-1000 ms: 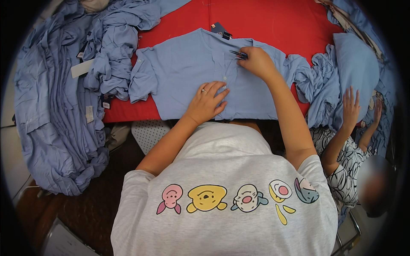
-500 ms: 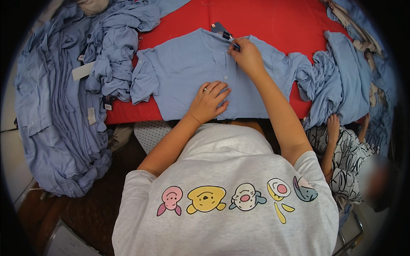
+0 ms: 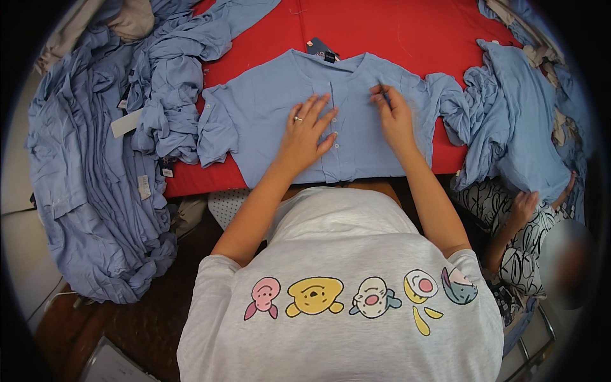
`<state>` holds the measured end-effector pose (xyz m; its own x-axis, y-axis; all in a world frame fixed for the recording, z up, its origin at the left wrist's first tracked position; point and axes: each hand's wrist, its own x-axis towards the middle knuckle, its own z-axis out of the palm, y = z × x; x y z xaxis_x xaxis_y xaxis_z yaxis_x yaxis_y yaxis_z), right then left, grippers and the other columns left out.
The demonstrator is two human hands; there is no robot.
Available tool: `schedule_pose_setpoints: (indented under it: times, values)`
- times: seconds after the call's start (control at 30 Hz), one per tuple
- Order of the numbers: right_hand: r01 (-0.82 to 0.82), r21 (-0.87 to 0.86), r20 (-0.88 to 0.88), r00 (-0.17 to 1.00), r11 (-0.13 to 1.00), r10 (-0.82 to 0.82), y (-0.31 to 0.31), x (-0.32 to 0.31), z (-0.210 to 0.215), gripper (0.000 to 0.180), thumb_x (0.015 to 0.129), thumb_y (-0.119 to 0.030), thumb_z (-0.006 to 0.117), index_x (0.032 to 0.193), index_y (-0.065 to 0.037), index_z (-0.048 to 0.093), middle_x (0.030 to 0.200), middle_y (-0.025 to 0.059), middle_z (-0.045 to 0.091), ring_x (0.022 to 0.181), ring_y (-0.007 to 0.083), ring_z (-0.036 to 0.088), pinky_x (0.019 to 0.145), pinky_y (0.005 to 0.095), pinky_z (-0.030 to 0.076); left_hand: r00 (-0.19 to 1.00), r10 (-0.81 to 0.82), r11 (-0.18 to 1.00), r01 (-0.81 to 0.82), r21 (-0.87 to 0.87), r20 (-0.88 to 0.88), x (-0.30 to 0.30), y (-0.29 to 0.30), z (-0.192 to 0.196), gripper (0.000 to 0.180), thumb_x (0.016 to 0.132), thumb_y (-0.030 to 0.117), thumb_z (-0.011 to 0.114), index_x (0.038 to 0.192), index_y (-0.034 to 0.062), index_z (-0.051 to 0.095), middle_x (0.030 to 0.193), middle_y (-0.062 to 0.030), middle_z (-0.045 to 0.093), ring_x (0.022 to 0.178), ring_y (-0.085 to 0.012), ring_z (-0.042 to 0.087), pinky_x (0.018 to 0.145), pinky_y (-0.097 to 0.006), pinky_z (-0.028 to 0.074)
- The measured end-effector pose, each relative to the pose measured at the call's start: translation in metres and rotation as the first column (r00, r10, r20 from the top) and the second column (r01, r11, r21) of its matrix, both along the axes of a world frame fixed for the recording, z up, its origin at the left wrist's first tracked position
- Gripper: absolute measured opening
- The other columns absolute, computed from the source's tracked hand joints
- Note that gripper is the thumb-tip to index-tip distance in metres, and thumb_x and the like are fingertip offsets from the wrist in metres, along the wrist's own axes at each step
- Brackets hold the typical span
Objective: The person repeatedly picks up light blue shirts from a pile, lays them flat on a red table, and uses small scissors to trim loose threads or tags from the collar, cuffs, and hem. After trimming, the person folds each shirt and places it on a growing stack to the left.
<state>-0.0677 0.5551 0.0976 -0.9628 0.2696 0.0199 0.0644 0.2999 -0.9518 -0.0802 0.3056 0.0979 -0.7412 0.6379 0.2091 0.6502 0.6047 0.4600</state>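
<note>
A light blue button-front shirt (image 3: 273, 127) lies spread on a red-covered table, its neckline toward the far side. On its front, beside the buttons, my left hand (image 3: 305, 134) rests flat with fingers apart. My right hand (image 3: 397, 121) is closed over the shirt's right side, pinching a small dark tool (image 3: 384, 92); most of it is hidden in the fingers, so its kind is unclear. Dark hang tags (image 3: 320, 49) show at the neckline.
Blue garments are heaped at the left (image 3: 95, 172), some with tags, and more blue cloth (image 3: 522, 121) lies at the right. A co-worker's hand (image 3: 525, 204) touches that right pile. The red table cover (image 3: 363, 28) extends beyond the shirt.
My right hand has left the neckline tags and come nearer and to the right, over the shirt. My left hand has slid slightly up the front. The co-worker's hands have shifted.
</note>
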Motion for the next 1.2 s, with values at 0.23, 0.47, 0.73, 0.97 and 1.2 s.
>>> schedule_pose_setpoints:
  times: [0.23, 0.47, 0.73, 0.97, 1.2]
  values:
    - [-0.269, 0.32, 0.112, 0.963, 0.909, 0.245, -0.047, 0.022, 0.012, 0.021, 0.089, -0.008, 0.069, 0.11, -0.009, 0.07, 0.102, 0.0076, 0.068, 0.088, 0.0254, 0.071, 0.073, 0.0362, 0.056, 0.989, 0.122, 0.986, -0.111, -0.126, 0.079, -0.022, -0.009, 0.004, 0.104, 0.07, 0.062, 0.083, 0.158, 0.0225, 0.044, 0.172, -0.019, 0.015, 0.158, -0.0444, 0.007, 0.12, -0.069, 0.007]
    - [-0.296, 0.596, -0.06, 0.91, 0.746, 0.409, -0.043, 0.013, -0.009, 0.024, 0.084, -0.017, 0.077, 0.107, -0.012, 0.071, 0.093, 0.0042, 0.061, 0.075, 0.0263, 0.067, 0.063, 0.0381, 0.055, 0.962, 0.194, 0.961, -0.148, -0.235, 0.189, -0.001, 0.0, -0.003, 0.146, 0.039, 0.077, 0.088, 0.164, 0.0273, 0.03, 0.172, -0.0221, 0.006, 0.158, -0.0465, -0.003, 0.118, -0.073, -0.001]
    - [-0.356, 0.411, 0.038, 0.926, 0.839, 0.375, -0.042, 0.014, -0.001, 0.027, 0.084, -0.016, 0.077, 0.109, -0.01, 0.071, 0.099, 0.0058, 0.072, 0.082, 0.0306, 0.07, 0.069, 0.0394, 0.056, 0.97, 0.166, 0.953, -0.111, -0.282, 0.178, -0.004, 0.0, -0.004, 0.158, 0.035, 0.081, 0.087, 0.167, 0.0249, 0.02, 0.171, -0.0254, 0.0, 0.156, -0.0509, -0.008, 0.116, -0.076, -0.001]
    - [-0.446, 0.53, 0.02, 0.857, 0.721, 0.515, -0.035, 0.025, -0.006, 0.025, 0.087, -0.014, 0.076, 0.11, -0.009, 0.072, 0.099, 0.0092, 0.074, 0.085, 0.0318, 0.07, 0.073, 0.0386, 0.056, 0.964, 0.175, 0.941, -0.104, -0.322, 0.201, -0.004, 0.0, -0.003, 0.16, 0.035, 0.081, 0.087, 0.167, 0.0231, 0.018, 0.172, -0.0246, -0.003, 0.156, -0.0505, -0.011, 0.117, -0.074, -0.004]
    - [-0.399, 0.404, 0.094, 0.913, 0.823, 0.396, -0.035, 0.015, -0.005, 0.028, 0.086, -0.024, 0.076, 0.11, -0.01, 0.07, 0.098, 0.0098, 0.072, 0.088, 0.0338, 0.069, 0.074, 0.0441, 0.054, 0.959, 0.189, 0.925, -0.102, -0.365, 0.21, -0.006, 0.005, 0.002, 0.16, 0.035, 0.08, 0.088, 0.167, 0.022, 0.017, 0.172, -0.0241, -0.004, 0.156, -0.05, -0.013, 0.117, -0.074, -0.004]
